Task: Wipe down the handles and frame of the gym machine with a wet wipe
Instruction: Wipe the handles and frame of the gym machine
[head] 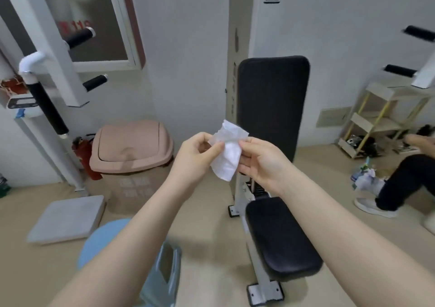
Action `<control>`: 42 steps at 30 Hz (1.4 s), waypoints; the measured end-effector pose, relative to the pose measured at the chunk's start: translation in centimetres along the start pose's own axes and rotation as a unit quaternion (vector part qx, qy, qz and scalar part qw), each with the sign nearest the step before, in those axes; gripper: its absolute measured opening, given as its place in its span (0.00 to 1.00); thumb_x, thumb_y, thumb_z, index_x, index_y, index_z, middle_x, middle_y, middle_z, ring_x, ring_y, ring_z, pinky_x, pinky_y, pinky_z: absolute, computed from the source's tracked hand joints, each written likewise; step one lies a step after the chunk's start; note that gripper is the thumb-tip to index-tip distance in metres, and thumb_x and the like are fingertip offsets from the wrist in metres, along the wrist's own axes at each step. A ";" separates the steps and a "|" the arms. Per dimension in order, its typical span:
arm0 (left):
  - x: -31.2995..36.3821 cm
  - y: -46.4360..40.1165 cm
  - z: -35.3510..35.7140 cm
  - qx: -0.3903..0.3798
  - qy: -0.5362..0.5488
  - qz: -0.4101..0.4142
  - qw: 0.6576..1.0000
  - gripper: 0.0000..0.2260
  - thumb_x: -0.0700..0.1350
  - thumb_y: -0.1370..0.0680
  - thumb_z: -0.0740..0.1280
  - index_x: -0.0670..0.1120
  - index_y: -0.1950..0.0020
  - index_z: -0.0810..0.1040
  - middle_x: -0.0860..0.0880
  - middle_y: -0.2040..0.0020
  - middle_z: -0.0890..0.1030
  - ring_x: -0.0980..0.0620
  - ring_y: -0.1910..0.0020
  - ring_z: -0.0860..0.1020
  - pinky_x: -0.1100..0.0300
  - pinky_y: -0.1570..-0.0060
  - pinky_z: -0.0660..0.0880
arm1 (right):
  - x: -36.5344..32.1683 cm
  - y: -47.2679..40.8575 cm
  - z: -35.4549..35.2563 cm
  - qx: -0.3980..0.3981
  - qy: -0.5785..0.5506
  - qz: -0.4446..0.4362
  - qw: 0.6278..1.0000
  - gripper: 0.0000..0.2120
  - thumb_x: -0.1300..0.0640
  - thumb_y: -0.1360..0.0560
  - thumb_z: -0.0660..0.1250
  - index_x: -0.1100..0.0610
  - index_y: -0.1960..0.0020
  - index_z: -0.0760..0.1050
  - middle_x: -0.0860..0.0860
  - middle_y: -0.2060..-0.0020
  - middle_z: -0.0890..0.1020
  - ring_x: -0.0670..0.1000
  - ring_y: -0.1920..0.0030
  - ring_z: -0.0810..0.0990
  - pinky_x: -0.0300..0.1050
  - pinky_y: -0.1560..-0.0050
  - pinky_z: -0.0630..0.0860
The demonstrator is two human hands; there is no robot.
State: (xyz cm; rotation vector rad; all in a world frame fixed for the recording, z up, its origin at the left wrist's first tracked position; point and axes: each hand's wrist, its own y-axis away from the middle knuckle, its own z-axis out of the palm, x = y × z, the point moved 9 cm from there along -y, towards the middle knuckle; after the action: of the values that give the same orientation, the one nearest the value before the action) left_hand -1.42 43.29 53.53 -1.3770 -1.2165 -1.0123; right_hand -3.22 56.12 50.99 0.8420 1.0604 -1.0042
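Observation:
A white wet wipe [227,156] hangs crumpled between both hands at the centre of the view. My left hand [196,157] pinches its left edge and my right hand [261,163] pinches its right edge. Behind them stands the gym machine with a white frame [237,47], a black backrest [273,104] and a black seat pad [280,238]. Black-gripped handles stick out at the upper left [78,37], [95,83] and a long one slopes down [48,109]. Two more black handles [420,33], [399,70] show at the far right.
A pink lidded bin [131,146] stands left of the machine, with a red fire extinguisher [82,151] beside it. A grey slab [68,219] and a blue stool [106,238] lie near my left arm. Another person's leg [400,184] and a small shelf rack [376,120] are at right.

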 end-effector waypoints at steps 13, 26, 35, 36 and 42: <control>8.9 6.3 24.4 -0.001 -0.030 0.048 0.998 0.05 0.45 0.23 0.65 0.49 0.49 0.78 0.45 0.56 0.82 0.47 0.54 0.80 0.51 0.52 0.77 | -9.2 15.4 -20.0 0.027 0.102 -0.047 0.993 0.11 0.62 0.22 0.60 0.60 0.42 0.76 0.54 0.49 0.84 0.51 0.51 0.83 0.42 0.54 0.78; 11.9 -12.1 45.7 -0.109 -0.028 0.080 0.990 0.03 0.39 0.23 0.63 0.44 0.54 0.75 0.47 0.68 0.78 0.53 0.69 0.74 0.57 0.61 0.71 | -20.5 8.0 -44.7 0.158 0.044 -0.107 0.981 0.10 0.66 0.23 0.59 0.64 0.45 0.76 0.58 0.50 0.82 0.55 0.50 0.81 0.52 0.43 0.75; 10.5 -21.2 61.2 -0.141 -0.050 0.078 0.986 0.05 0.38 0.23 0.62 0.45 0.49 0.75 0.50 0.66 0.80 0.60 0.67 0.76 0.71 0.61 0.70 | -24.6 3.8 -62.2 0.187 0.070 -0.156 0.967 0.06 0.64 0.23 0.61 0.59 0.51 0.76 0.56 0.56 0.81 0.53 0.56 0.80 0.49 0.51 0.77; 9.8 -22.2 63.0 -0.135 -0.049 0.071 0.987 0.08 0.37 0.23 0.61 0.46 0.47 0.74 0.50 0.65 0.80 0.59 0.66 0.77 0.68 0.59 0.71 | -24.9 3.2 -64.6 0.189 0.061 -0.155 0.968 0.05 0.64 0.23 0.62 0.59 0.51 0.76 0.56 0.56 0.81 0.54 0.55 0.80 0.52 0.49 0.77; 9.3 -29.9 75.1 -0.088 -0.073 0.034 0.993 0.12 0.35 0.24 0.59 0.51 0.55 0.77 0.52 0.57 0.80 0.60 0.65 0.77 0.61 0.56 0.71 | -29.4 -0.6 -78.5 0.182 0.172 -0.142 0.958 0.05 0.62 0.25 0.64 0.56 0.55 0.77 0.54 0.59 0.81 0.54 0.57 0.79 0.50 0.55 0.75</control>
State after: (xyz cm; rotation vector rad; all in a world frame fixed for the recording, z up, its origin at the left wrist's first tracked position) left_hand -31.48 118.85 55.54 -1.6436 -1.2003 -1.0047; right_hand -31.61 134.72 57.04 1.2202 1.3416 -1.3543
